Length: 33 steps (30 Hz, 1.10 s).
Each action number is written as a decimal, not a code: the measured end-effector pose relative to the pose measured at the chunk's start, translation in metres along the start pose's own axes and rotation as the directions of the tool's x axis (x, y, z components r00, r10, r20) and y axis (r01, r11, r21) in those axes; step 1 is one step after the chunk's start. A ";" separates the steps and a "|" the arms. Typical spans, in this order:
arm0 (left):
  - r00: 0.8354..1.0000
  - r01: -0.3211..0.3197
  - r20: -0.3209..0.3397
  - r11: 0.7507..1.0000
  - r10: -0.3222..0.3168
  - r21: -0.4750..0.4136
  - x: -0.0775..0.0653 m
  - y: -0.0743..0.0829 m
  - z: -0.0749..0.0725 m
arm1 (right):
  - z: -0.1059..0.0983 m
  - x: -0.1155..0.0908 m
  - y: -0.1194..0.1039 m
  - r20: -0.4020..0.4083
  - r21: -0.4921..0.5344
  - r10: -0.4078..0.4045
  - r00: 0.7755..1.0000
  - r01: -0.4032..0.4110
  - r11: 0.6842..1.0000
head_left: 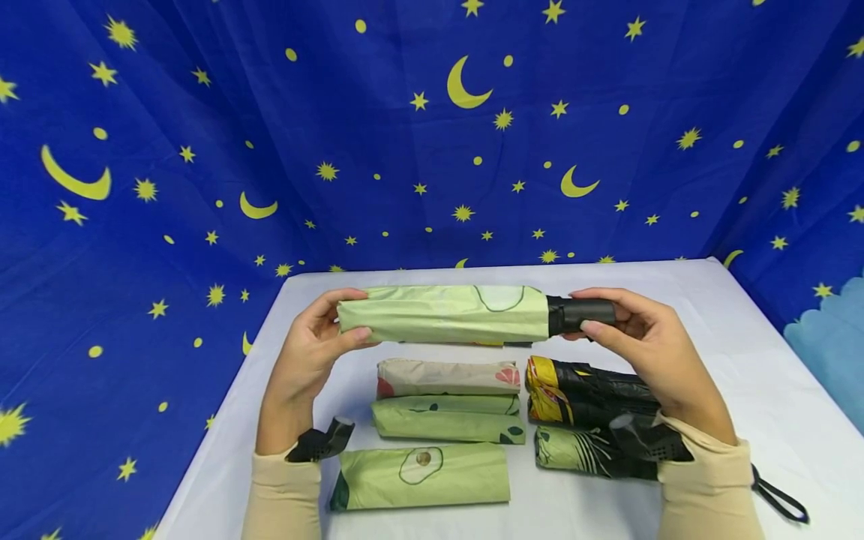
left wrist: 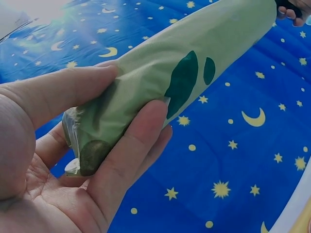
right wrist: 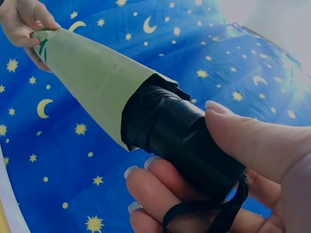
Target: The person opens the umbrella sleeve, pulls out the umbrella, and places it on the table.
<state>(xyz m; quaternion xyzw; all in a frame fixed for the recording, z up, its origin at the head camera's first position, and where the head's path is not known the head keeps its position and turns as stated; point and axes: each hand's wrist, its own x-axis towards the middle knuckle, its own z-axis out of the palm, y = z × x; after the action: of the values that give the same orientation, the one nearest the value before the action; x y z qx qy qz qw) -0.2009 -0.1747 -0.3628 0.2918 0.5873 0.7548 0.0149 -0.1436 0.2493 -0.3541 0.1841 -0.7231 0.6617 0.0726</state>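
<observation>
A folded umbrella in a light green sleeve [head_left: 439, 315] is held level above the table between both hands. My left hand [head_left: 313, 337] grips the sleeve's closed end, thumb on one side and fingers on the other. In the left wrist view, dark green leaf shapes [left wrist: 183, 82] show on the sleeve. My right hand [head_left: 648, 334] holds the black handle [head_left: 589, 312], which sticks out of the sleeve's open end. A black wrist strap loop [right wrist: 226, 213] hangs from the handle in the right wrist view.
Below on the white table [head_left: 223, 457] lie a beige sleeve [head_left: 445, 377], a green sleeve [head_left: 445, 420] and an avocado-print sleeve [head_left: 459, 480]. To their right are folded black-and-yellow umbrellas [head_left: 574, 394] and a green-and-black umbrella [head_left: 574, 450]. A starry blue cloth [head_left: 405, 135] hangs behind.
</observation>
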 end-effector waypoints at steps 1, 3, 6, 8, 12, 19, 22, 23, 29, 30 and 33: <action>1.000 0.002 -0.002 1.000 -0.002 -0.001 0.000 0.000 0.000 | 0.000 0.000 0.000 -0.004 -0.010 0.005 1.000 -0.005 1.000; 1.000 0.001 -0.003 1.000 -0.001 -0.002 -0.001 0.000 0.000 | 0.000 -0.001 0.000 -0.010 -0.026 0.016 1.000 -0.017 1.000; 1.000 0.000 -0.001 1.000 0.000 -0.006 -0.001 0.001 0.000 | -0.001 -0.001 0.001 -0.018 -0.045 0.025 1.000 -0.025 0.999; 1.000 -0.002 -0.003 1.000 0.002 -0.009 -0.001 0.001 -0.001 | -0.001 -0.001 0.002 -0.018 -0.028 0.017 1.000 -0.017 0.999; 1.000 -0.010 -0.008 1.000 0.009 -0.017 -0.001 0.001 -0.001 | -0.003 0.000 0.004 -0.017 0.059 -0.036 0.999 0.037 0.998; 1.000 0.017 0.007 1.000 -0.017 -0.008 0.000 -0.003 -0.005 | -0.004 0.002 0.007 -0.018 0.133 -0.065 0.998 0.067 0.989; 1.000 0.023 0.005 1.000 -0.023 0.000 0.001 -0.003 -0.007 | -0.005 0.003 0.009 -0.024 0.139 -0.060 0.998 0.063 0.988; 1.000 0.022 0.004 1.000 -0.022 0.004 0.000 -0.003 -0.007 | -0.005 0.003 0.009 -0.028 0.143 -0.060 0.998 0.063 0.988; 1.000 0.009 -0.016 1.000 -0.008 0.027 0.001 -0.002 -0.009 | -0.008 0.002 0.008 -0.057 0.153 -0.042 0.997 0.050 0.987; 1.000 0.008 -0.020 0.999 -0.008 0.032 0.001 -0.002 -0.010 | -0.008 0.002 0.008 -0.059 0.155 -0.041 0.997 0.050 0.987; 1.000 0.012 -0.028 0.999 -0.011 0.042 0.001 -0.002 -0.010 | -0.008 0.002 0.008 -0.058 0.162 -0.047 0.997 0.056 0.985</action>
<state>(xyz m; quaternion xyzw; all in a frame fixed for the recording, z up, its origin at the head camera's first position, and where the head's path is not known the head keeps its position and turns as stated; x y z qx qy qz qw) -0.2072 -0.1821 -0.3658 0.2781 0.6049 0.7461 0.0051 -0.1496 0.2571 -0.3602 0.1902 -0.6593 0.7214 0.0936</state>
